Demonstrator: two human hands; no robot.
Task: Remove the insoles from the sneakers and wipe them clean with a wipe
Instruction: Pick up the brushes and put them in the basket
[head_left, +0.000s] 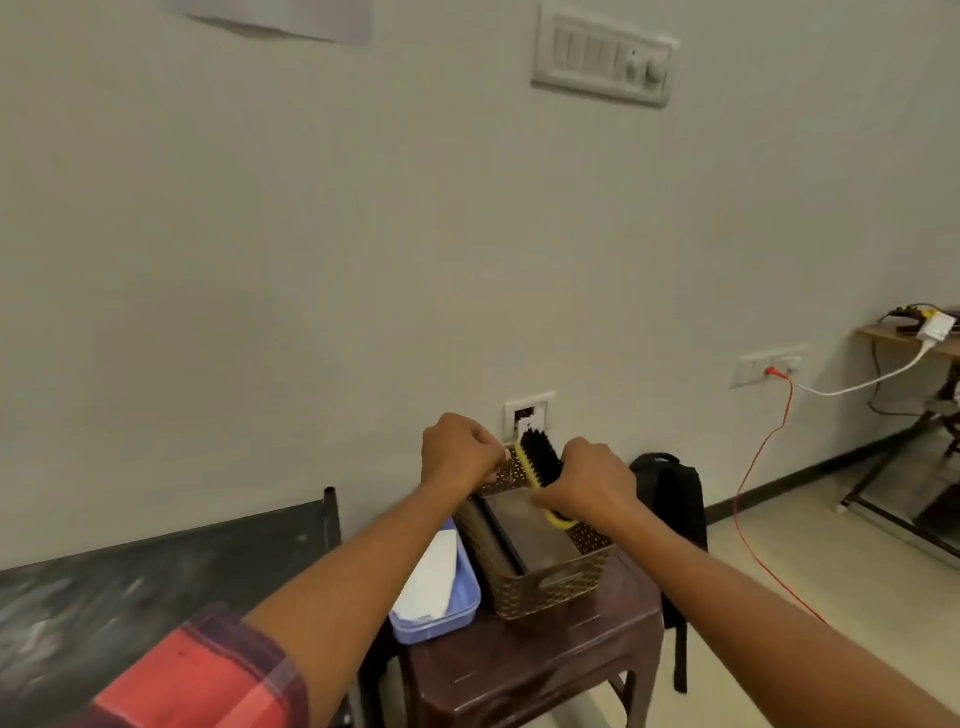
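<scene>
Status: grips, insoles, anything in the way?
Right grip holds brush over basket; left grip curled at its rim, hold unclear. No sneakers or insoles in view. Blue tray beside basket.

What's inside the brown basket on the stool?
A yellow-backed brush, gripped by the right hand, and a dark flat box filling most of the basket. Whatever lies under the box is hidden.

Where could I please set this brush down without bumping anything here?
The stool has a bare near strip in front of the basket and blue tray. The dark table left of the tray looks bare too. The far half of the stool is crowded by both.
</scene>
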